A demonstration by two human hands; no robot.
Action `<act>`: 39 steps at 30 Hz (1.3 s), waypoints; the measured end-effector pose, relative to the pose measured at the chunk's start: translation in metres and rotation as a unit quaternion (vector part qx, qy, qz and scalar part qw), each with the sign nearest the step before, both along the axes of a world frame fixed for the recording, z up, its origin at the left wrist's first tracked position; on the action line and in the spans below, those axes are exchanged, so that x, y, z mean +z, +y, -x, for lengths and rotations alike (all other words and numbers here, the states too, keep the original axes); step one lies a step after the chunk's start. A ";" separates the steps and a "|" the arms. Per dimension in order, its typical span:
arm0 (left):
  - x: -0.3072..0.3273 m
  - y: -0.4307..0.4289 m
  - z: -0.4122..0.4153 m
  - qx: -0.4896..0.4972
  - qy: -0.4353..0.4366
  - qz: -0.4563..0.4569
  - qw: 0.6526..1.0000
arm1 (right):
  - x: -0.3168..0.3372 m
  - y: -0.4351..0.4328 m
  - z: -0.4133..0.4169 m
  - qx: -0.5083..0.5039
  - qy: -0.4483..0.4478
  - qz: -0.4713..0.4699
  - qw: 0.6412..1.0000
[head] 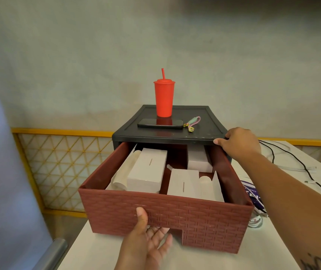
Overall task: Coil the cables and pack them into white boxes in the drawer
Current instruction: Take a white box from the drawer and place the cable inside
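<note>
plainly, my right hand [240, 143] grips the cabinet [204, 131] at its front right corner, likely bracing it; my left hand [148, 237], fingers loose, thumbs the drawer [194, 217] front.

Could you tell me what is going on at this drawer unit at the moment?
A person's right hand grips the top front corner of the black cabinet. The left hand is at the front of the brown drawer, with its thumb on the face. The drawer stands open, with white boxes inside. The cables lie loose on the table to the right, not yet packed.
</note>
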State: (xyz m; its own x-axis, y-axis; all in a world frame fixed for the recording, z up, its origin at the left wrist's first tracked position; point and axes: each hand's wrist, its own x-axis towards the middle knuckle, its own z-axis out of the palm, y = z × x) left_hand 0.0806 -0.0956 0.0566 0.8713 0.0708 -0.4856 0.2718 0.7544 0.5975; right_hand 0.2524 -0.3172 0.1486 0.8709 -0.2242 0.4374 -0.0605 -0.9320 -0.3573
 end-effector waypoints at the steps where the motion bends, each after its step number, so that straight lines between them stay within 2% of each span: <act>1: 0.000 0.000 0.000 0.000 0.003 0.002 1.000 | 0.001 0.000 0.000 -0.003 0.002 0.000 1.000; 12: -0.003 0.001 0.014 -0.038 0.052 0.048 0.997 | 0.002 -0.003 -0.005 -0.013 0.016 0.003 1.000; 19: -0.006 0.005 0.024 -0.052 0.030 0.037 0.997 | 0.004 -0.003 -0.004 -0.012 0.026 -0.008 1.000; 21: -0.004 0.008 0.028 -0.052 0.041 -0.001 0.998 | 0.004 -0.002 -0.005 -0.012 0.029 -0.010 0.999; 23: -0.004 0.008 0.036 -0.051 0.044 -0.131 0.989 | 0.004 -0.001 -0.005 -0.014 0.031 -0.008 0.999; 24: -0.004 0.009 0.041 -0.050 0.038 -0.232 0.971 | 0.004 -0.001 -0.005 -0.013 0.033 -0.007 0.999; 26: 0.002 0.016 0.051 -0.038 0.001 -0.425 0.904 | 0.003 -0.001 -0.005 -0.013 0.034 -0.006 0.999; 27: 0.010 0.022 0.056 -0.042 -0.029 -0.493 0.869 | 0.003 -0.001 -0.005 -0.013 0.035 -0.007 0.999; 29: 0.033 0.033 0.062 -0.051 -0.119 -0.566 0.814 | 0.002 0.000 -0.004 -0.013 0.033 -0.008 0.999; 31: 0.060 0.034 0.055 -0.036 -0.208 -0.595 0.776 | 0.002 0.000 -0.003 -0.014 0.032 -0.010 0.999; 33: 0.084 0.028 0.035 -0.015 -0.260 -0.645 0.718 | 0.002 0.000 -0.001 -0.016 0.034 -0.010 0.999; 36: 0.095 0.018 -0.022 -0.080 -0.222 -0.752 0.616 | 0.004 -0.003 0.000 -0.014 0.039 -0.013 0.999; 39: 0.083 0.014 -0.073 -0.233 -0.078 -0.836 0.490 | 0.004 -0.004 0.001 -0.009 0.042 -0.016 0.999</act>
State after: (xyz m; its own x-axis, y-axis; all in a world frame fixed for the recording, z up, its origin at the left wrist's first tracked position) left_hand 0.1536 -0.0820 0.1400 0.9994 0.0317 -0.0118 0.0339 -0.9482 0.3159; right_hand 0.2513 -0.3211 0.1528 0.8996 -0.2532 0.3558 -0.1087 -0.9190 -0.3790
